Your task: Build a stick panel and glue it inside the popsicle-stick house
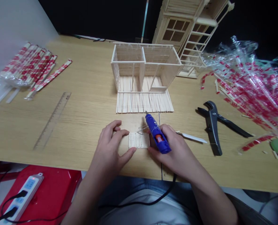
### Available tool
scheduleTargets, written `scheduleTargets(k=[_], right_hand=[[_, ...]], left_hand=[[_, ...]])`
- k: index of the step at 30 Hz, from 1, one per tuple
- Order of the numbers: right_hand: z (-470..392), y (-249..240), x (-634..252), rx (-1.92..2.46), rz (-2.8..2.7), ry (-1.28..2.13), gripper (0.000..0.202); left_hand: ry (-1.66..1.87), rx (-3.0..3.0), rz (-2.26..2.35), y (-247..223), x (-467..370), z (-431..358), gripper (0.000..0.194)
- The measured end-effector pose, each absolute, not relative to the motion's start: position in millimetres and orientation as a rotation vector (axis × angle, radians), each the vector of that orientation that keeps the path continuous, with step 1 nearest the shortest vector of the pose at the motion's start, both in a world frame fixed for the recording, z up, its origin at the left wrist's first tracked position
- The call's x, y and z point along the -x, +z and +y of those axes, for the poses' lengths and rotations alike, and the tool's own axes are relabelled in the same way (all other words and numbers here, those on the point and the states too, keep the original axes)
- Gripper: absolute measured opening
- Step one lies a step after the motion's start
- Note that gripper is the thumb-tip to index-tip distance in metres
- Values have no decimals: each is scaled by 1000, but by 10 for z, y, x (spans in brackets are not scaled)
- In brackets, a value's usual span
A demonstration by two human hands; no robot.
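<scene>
My left hand (pixel 112 143) pinches the left side of a small panel of pale sticks (pixel 139 140), with thumb on its near edge and fingertip at the far corner. A blue hot glue gun (pixel 156 131) is in my right hand (pixel 176 151), its nozzle pointing away from me. The fingers round its handle are mostly hidden under the body. My right thumb tip lies at the panel's right edge. The gun's wire stand (pixel 142 128) hangs over the panel's far edge. Beyond the nozzle stands a two-room stick model (pixel 143 64) with a slatted floor (pixel 145 103).
A craft knife (pixel 192 137) and black cutters (pixel 212 128) lie at right, beside heaped red-and-clear wrappers (pixel 251 84). A taller stick model with ladder (pixel 192 47) stands behind. A ruler (pixel 52 120) and wrapped chopsticks (pixel 31 65) are left. A power strip (pixel 24 198) sits on a red stool (pixel 52 193).
</scene>
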State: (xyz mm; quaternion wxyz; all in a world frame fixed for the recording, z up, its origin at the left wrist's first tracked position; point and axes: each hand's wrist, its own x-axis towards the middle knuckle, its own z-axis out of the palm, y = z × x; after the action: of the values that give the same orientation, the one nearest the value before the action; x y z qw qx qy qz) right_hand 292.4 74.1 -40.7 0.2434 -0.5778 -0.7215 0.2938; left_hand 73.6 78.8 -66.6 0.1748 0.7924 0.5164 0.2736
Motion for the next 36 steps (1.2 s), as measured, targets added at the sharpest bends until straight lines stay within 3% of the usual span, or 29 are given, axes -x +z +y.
scheduleTargets(k=[36], right_hand=[[735,-436,-2933,1573,-1973,790,24]], left_hand=[[791,-2252,1456,-676,-732,790,31]])
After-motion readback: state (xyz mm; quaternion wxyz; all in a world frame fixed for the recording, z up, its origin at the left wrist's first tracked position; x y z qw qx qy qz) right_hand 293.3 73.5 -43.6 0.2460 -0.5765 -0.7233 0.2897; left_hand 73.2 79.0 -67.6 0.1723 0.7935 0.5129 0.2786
